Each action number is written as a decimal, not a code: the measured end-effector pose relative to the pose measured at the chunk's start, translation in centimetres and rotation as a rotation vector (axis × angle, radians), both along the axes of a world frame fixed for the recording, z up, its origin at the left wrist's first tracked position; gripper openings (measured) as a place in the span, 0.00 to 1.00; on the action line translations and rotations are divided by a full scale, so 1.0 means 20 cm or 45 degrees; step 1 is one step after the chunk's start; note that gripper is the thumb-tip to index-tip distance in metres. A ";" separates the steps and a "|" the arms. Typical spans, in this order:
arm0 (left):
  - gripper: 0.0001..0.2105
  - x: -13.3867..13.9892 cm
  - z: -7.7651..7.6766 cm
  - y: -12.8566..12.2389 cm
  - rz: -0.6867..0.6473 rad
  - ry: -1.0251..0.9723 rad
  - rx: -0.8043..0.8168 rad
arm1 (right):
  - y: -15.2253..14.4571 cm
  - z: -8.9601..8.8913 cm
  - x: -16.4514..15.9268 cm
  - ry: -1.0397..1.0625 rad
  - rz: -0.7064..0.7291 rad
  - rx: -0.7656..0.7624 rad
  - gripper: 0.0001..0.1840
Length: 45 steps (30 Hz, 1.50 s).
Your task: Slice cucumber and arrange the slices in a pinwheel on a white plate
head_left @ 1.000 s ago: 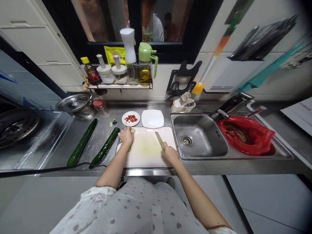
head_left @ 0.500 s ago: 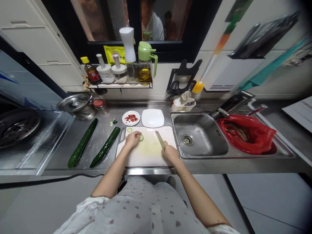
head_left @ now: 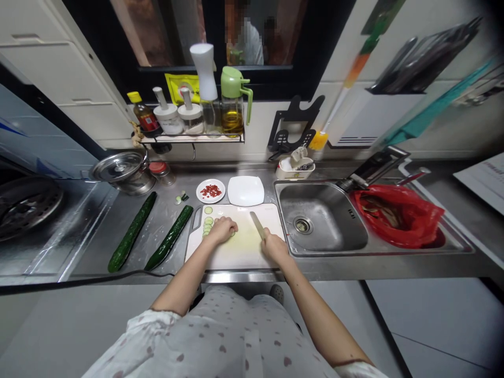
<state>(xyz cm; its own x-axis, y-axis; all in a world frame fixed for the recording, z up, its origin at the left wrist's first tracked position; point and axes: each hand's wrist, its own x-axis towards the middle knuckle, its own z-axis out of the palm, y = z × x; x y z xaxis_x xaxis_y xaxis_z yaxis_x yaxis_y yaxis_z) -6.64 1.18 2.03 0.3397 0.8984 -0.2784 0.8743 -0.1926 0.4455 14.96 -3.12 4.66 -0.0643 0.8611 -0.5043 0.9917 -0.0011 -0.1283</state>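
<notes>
The right hand is wrapped round the knife, covering most of its handle. The left hand bends over the cutting board, fingers curled at a slice showing only a pale edge; whether it pinches it, I cannot tell. Cucumber slices line the board's left side, partly hidden by that hand.

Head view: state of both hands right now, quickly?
Left hand: partly curled over a cucumber slice on the cutting board; whether it grips the slice cannot be told.
Right hand: closed, holding a kitchen knife.
</notes>
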 end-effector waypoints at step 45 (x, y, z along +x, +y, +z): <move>0.12 -0.01 -0.09 -0.21 0.547 0.061 0.163 | -0.21 0.09 -0.05 -0.033 0.509 0.048 0.15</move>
<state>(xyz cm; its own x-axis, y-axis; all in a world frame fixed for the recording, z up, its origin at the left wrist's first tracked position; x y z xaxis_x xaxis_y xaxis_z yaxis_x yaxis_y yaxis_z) -6.80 -2.92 0.20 -0.0821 0.9834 -0.1620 0.9060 0.1414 0.3990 14.02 -7.33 6.53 -0.3858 0.7886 -0.4789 0.9159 0.3897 -0.0962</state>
